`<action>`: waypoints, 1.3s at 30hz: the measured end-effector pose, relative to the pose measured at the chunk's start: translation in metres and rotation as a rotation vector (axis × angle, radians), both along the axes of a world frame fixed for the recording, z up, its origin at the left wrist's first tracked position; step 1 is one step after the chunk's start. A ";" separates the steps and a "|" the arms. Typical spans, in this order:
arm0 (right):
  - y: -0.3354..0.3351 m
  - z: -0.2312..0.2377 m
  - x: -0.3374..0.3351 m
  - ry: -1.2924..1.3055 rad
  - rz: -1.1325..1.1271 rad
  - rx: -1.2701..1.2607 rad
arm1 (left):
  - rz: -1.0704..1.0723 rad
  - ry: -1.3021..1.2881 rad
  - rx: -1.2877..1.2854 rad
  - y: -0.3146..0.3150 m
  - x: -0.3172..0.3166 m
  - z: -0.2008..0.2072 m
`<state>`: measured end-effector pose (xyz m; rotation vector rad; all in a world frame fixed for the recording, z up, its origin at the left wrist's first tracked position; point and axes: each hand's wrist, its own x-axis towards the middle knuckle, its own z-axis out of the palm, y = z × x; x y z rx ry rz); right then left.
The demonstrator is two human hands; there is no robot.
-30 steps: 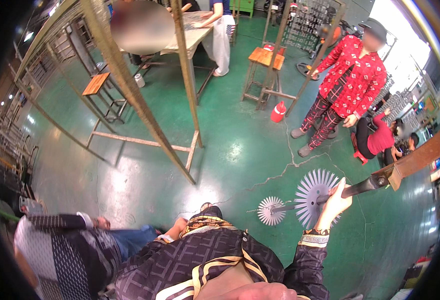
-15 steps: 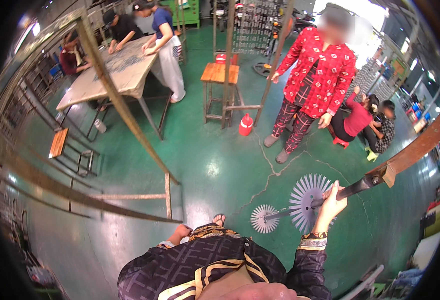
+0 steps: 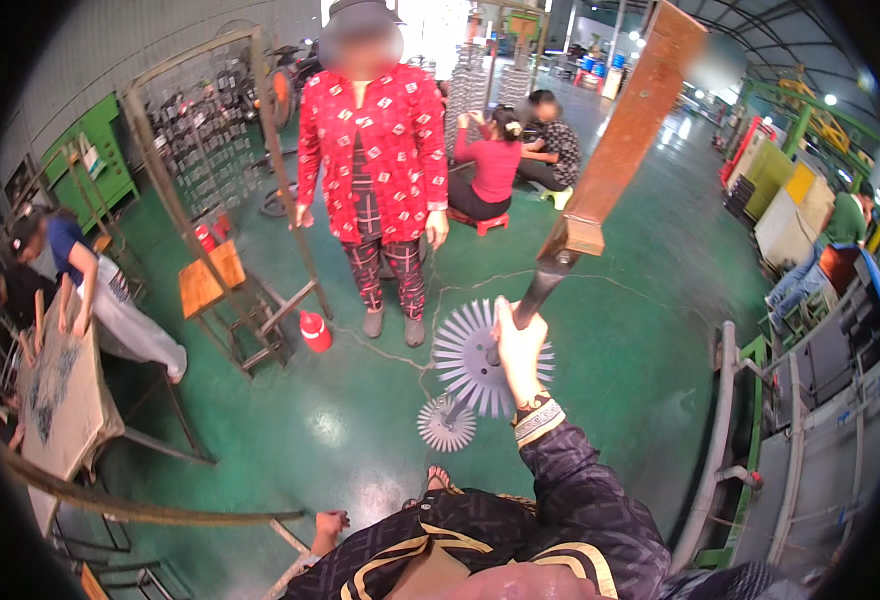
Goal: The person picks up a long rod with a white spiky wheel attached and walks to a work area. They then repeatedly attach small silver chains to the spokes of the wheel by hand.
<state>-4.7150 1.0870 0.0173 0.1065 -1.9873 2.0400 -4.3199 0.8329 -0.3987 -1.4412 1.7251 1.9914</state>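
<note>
My right hand (image 3: 522, 352) is wrapped round a dark metal shaft (image 3: 540, 292). At its upper end a wooden-looking block (image 3: 581, 238) joins a long, flat rust-brown bar (image 3: 632, 125) that slants up and to the right. Below the hand, a large grey disc with fan-like slotted edges (image 3: 472, 350) sits on the shaft, partly hidden by my fingers. A smaller-looking disc of the same kind (image 3: 446, 424) shows lower down. My left hand (image 3: 331, 527) hangs low beside a thin metal frame (image 3: 210, 518), fingers loosely curled, with nothing visible in them.
A person in red patterned clothes (image 3: 375, 150) stands ahead, near a red jug (image 3: 315, 331) and a wooden-topped stool (image 3: 212, 278). Two people sit low behind. A covered table (image 3: 100, 425) with people is at left. Grey pipes and machinery (image 3: 720, 440) line the right.
The view has turned right, so the table, stool and standing person appear further left. The bar now points more steeply upward, still in my right hand. My left hand stays low.
</note>
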 end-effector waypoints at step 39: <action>-0.013 0.002 -0.072 -0.003 -0.316 0.074 | -0.447 -0.118 -0.280 -0.123 -0.191 0.024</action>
